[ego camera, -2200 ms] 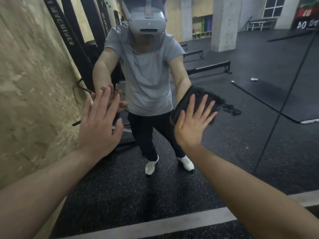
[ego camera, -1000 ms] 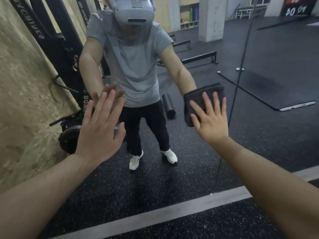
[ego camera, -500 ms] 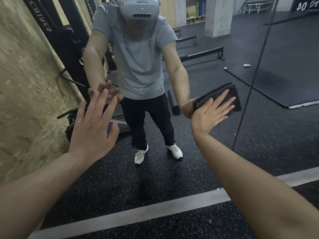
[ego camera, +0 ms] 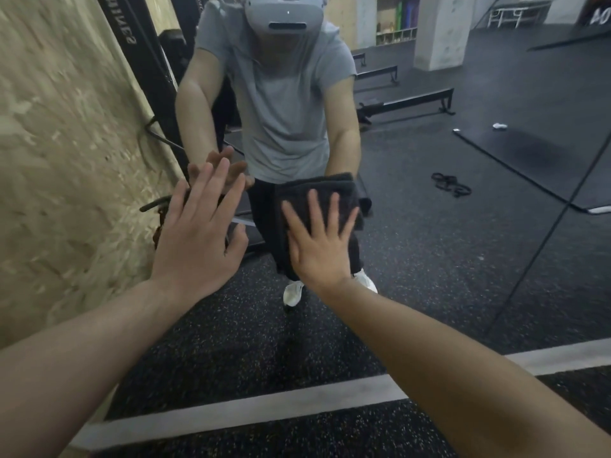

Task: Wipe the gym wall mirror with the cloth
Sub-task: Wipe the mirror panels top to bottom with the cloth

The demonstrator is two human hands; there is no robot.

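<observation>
Head view: right hand [ego camera: 319, 251] flat, fingers straight and spread apart, pressing a folded dark cloth [ego camera: 322, 200] against the wall mirror [ego camera: 446, 242]. Cloth sits under the fingers and palm, upper edge and right side sticking out past the fingertips; it lies roughly mid-frame, low on the glass. Left hand [ego camera: 198, 238] flat too, fingers straight and close together, thumb out to the side, palm toward the mirror just left of the cloth hand, holding nothing; contact with the glass looks likely since its reflection meets the fingertips, but cannot tell for sure. The two hands are near each other, not touching. Mirror reflects the person in a grey T-shirt [ego camera: 281, 104], dark trousers, white shoes [ego camera: 292, 292], and a grey headset [ego camera: 284, 13]. Chipboard wall [ego camera: 59, 143] at left beside the mirror edge. Speckled black rubber floor [ego camera: 248, 431] below, with a pale strip [ego camera: 264, 406] along the mirror's bottom edge.
</observation>
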